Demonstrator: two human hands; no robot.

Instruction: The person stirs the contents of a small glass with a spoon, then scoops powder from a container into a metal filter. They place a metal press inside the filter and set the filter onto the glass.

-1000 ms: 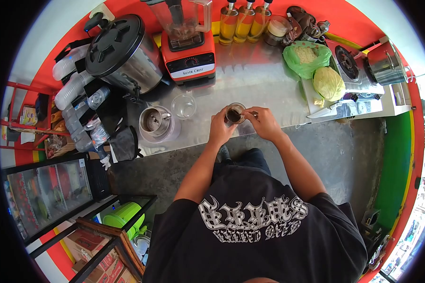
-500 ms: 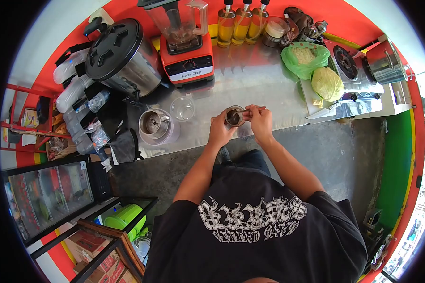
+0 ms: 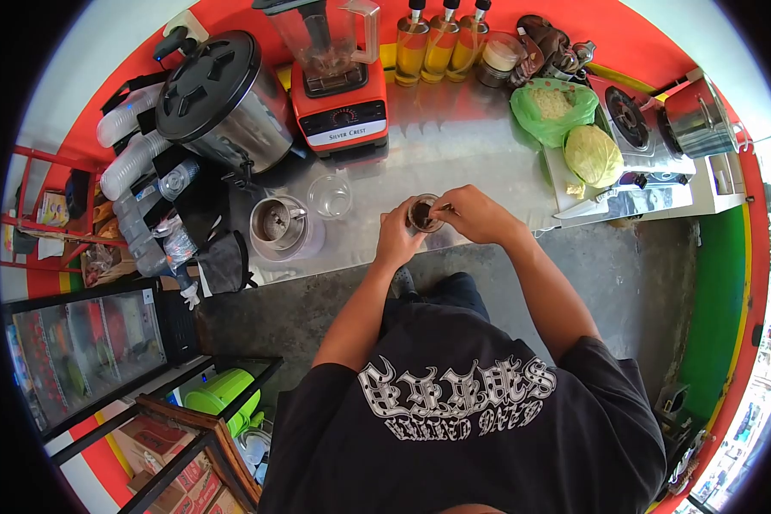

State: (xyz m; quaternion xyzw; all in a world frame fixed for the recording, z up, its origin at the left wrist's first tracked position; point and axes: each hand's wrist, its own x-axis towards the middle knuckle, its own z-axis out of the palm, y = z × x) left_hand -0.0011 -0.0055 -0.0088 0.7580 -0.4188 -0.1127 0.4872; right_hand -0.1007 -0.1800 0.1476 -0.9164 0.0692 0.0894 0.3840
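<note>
My left hand (image 3: 397,237) is wrapped around a small glass jar (image 3: 412,214) with dark brown contents, near the front edge of the steel counter. Over the jar's mouth, my right hand (image 3: 481,216) pinches a spoon (image 3: 439,207), whose lower end reaches into the jar; most of the spoon is hidden by my fingers. To the left of the jar stands a clear plastic cup (image 3: 330,197). Beside that, a metal cup (image 3: 277,220) with some dark bits inside rests on a pale round container (image 3: 300,243).
A red blender (image 3: 338,107) and a large steel urn (image 3: 257,128) stand at the back left. Oil bottles (image 3: 441,51) line the wall. At right are a cabbage (image 3: 593,156), a green bag (image 3: 557,107), a knife (image 3: 584,207) and a stove (image 3: 630,120).
My right hand has turned over and tipped the spoon down into the jar; before, the spoon lay flatter across its mouth. My left hand holds the jar in nearly the same place.
</note>
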